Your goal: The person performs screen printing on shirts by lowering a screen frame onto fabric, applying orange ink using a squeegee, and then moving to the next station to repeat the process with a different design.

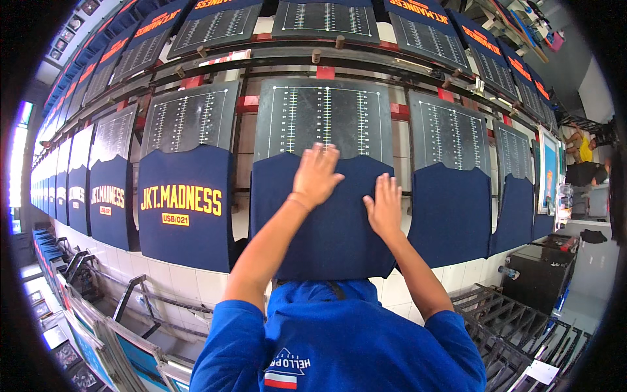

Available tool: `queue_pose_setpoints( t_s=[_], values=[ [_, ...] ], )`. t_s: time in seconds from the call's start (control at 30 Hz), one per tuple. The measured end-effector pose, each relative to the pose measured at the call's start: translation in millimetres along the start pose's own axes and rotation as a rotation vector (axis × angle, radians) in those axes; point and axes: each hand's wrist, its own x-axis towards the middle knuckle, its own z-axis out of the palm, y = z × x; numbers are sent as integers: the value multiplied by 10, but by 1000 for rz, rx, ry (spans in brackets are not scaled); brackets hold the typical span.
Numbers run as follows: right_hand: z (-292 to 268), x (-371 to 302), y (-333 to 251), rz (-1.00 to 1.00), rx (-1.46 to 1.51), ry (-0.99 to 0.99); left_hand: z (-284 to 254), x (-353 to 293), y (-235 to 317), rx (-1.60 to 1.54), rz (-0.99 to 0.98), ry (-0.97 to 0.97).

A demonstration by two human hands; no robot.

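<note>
Across the middle of a long row of ruled boards, a plain navy shirt panel (326, 228) lies over the lower part of a black printing board (343, 121), whose marked scales show above the cloth. The left hand (318, 173) is flat, palm down, at the panel's neckline, thumb held wide and fingertips reaching past the edge over the board. The right hand (386, 208) is likewise flattened, thumb apart, by the panel's right-hand edge, its fingers pointing away from the body. To the left, a navy shirt panel with yellow-orange lettering (183, 215) covers the neighbouring board; to the right hangs another plain navy panel (450, 212). Beyond a dark metal rail (281, 53), a second row of boards carries printed navy cloth. Black metal racks (522, 333) stand at lower right.
</note>
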Motion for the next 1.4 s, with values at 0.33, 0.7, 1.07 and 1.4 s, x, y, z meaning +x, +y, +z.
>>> queue_pose_setpoints(
  t_s=[0.33,0.7,1.07,1.4],
  values=[
    [421,622,-1826,-224,184,39,-269,-1694,-603,-130,-520,106],
    [-199,368,-183,51,-19,38,-919,-3843,327,-232,-997,224],
    [438,556,-1836,-23,4,60,-1557,-4432,-1955,-16,-1121,551],
    [670,-64,-4962,-273,887,-389,-1573,-5165,-4829,-1159,-1116,426]
  ],
)
